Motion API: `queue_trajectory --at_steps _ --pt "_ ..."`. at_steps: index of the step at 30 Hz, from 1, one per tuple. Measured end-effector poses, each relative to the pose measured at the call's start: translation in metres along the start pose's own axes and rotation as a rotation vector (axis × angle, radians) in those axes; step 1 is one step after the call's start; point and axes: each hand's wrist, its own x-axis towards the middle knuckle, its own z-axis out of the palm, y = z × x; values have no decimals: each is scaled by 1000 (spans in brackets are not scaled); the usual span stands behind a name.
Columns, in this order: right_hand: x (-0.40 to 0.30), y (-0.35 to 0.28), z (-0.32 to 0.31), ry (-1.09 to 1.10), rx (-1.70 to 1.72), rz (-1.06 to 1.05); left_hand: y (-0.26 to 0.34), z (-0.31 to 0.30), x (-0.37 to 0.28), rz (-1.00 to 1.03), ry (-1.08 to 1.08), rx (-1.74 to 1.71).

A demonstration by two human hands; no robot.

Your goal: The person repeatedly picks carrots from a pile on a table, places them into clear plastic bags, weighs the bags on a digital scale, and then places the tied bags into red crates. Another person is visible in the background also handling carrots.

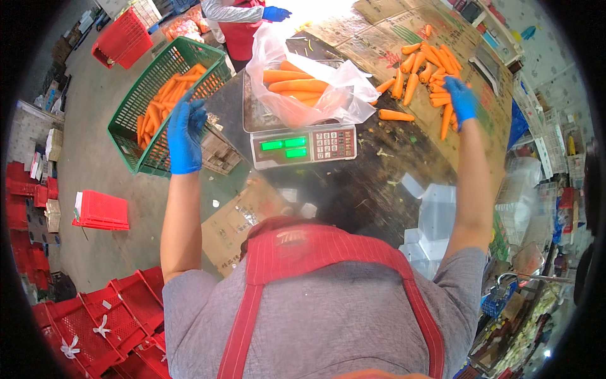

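Observation:
My left hand, in a blue glove, is raised at the near side of a green plastic basket of carrots. Its fingers are apart and slightly bent, with nothing visible in them. My right hand, gloved in blue too, reaches onto a pile of loose carrots on cardboard; whether it grips one is hidden. Between my hands stands a digital scale with lit green displays. On its metal pan lies an open clear plastic bag with several carrots inside.
Across the table, a person in a red apron extends a blue-gloved hand. One carrot lies right of the scale. Clear plastic containers sit near my right arm. Red crates stand on the floor at left.

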Motion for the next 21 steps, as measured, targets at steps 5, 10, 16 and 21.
queue_trajectory --at_steps 5,10,16,21 --pt "-72 -34 81 -329 292 332 -8 5 3 -38 -17 200" --pt "-111 -97 179 -374 363 278 -29 104 31 547 -207 775" --pt "-98 -70 190 -345 352 152 -33 127 53 164 -271 296" --pt "-136 -119 179 -310 848 283 -12 129 44 -35 -419 84"
